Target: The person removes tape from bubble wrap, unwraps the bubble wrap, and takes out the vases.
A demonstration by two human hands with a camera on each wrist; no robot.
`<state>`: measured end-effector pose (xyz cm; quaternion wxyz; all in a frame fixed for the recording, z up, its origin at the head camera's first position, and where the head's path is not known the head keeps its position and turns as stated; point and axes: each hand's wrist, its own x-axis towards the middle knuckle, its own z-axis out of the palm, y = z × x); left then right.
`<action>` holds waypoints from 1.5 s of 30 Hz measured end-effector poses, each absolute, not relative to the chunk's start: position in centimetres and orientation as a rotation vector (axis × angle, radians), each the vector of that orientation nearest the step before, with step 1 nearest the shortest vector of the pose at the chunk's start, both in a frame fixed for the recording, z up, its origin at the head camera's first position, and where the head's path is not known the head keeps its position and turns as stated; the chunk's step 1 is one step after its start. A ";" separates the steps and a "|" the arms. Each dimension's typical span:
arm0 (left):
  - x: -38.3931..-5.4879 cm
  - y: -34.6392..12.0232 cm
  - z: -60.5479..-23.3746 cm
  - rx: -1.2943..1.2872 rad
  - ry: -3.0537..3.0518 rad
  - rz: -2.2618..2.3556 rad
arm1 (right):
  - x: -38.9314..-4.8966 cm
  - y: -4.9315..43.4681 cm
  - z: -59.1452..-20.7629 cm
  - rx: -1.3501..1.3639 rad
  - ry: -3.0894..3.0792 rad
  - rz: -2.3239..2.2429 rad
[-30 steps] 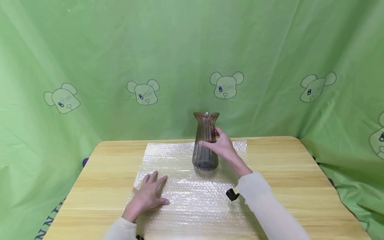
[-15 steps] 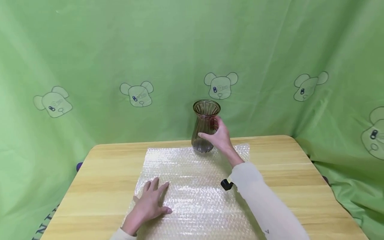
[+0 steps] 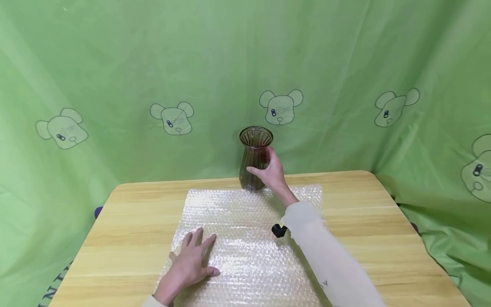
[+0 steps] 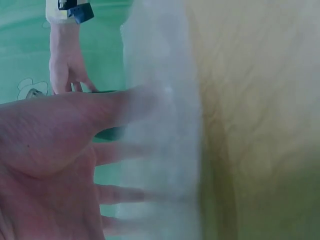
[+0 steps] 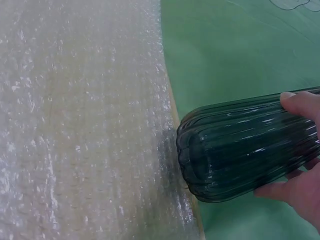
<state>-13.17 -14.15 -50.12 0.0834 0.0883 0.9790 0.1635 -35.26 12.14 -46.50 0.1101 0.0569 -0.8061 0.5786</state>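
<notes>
A dark, ribbed glass vase [image 3: 251,168] with a flared rim stands upright at the far edge of the table, its base by the back edge of the bubble wrap. My right hand [image 3: 271,171] grips its side, thumb in front and fingers round the back. In the right wrist view the vase [image 5: 240,150] shows its scalloped base close to the wrap's border. The bubble wrap sheet [image 3: 245,247] lies flat across the middle of the table. On its left part rests my left hand [image 3: 188,262], fingers spread. The left wrist view shows that palm [image 4: 45,150], with blurred fingertips against the wrap.
A wooden table [image 3: 364,221] carries the sheet, with bare wood on both sides. Directly behind it hangs a green curtain [image 3: 215,64] printed with bear heads; the same cloth hangs at left and right. A small black camera [image 3: 278,230] sits at the right wrist.
The right hand has carried the vase away from me, off the middle of the wrap to the table's far edge, then slightly left. The left hand has stayed nearly still on the wrap.
</notes>
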 end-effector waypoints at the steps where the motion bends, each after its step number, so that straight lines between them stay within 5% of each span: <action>1: -13.1 -14.1 -50.0 0.267 2.921 0.492 | -35.3 12.1 -46.6 0.162 -2.366 1.707; 45: -12.9 -13.6 -50.3 0.233 2.942 0.515 | -36.5 12.1 -47.4 0.223 -2.558 1.703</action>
